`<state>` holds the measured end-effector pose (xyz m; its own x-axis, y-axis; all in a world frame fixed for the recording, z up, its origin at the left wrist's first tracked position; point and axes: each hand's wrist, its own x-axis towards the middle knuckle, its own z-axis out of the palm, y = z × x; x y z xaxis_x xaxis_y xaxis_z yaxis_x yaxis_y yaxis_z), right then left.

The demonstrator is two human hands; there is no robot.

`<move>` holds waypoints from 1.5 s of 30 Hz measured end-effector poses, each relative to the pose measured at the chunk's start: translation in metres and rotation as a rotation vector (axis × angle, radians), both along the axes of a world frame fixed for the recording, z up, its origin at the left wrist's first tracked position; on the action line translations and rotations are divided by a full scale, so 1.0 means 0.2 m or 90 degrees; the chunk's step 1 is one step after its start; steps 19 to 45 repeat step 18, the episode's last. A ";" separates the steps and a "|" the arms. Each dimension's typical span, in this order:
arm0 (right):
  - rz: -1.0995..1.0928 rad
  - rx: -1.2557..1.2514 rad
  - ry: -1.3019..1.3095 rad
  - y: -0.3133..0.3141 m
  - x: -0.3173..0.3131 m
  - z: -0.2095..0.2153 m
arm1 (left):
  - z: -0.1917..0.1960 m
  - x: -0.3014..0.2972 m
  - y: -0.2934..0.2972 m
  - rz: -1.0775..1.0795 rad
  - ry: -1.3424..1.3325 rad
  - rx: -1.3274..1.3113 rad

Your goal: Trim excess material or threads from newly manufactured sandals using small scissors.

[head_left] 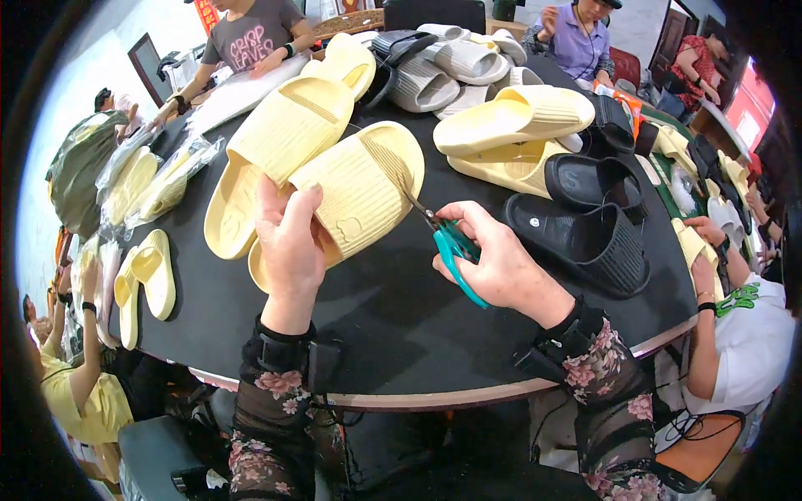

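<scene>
My left hand (292, 250) is closed on a pale yellow slipper (355, 200) with a ribbed strap, its thumb pressed on the strap's edge. Tilted behind that hand is a second yellow slipper (305, 121); the fingers reach under both, so whether it is gripped too I cannot tell. Scissors (455, 259) with teal handles sit in my right hand (510, 263), fingers through the loops. Their blades touch or nearly touch the front edge of the ribbed slipper; the tips are hard to make out. Nearest my right hand on the table lies a black slipper (585, 242).
Grey slippers (468, 63) are heaped at the back of the black table (401, 334). More yellow slippers (518, 121) lie at the right and a small yellow pair (154, 271) at the left. Bagged slippers (171, 179) rest at the far left. Several people work around the table.
</scene>
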<state>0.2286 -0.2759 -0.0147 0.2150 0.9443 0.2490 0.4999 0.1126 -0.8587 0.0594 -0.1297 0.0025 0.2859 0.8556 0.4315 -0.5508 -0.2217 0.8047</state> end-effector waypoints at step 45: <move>-0.002 0.004 0.001 -0.01 -0.01 0.00 | -0.01 0.01 -0.01 -0.037 0.034 0.002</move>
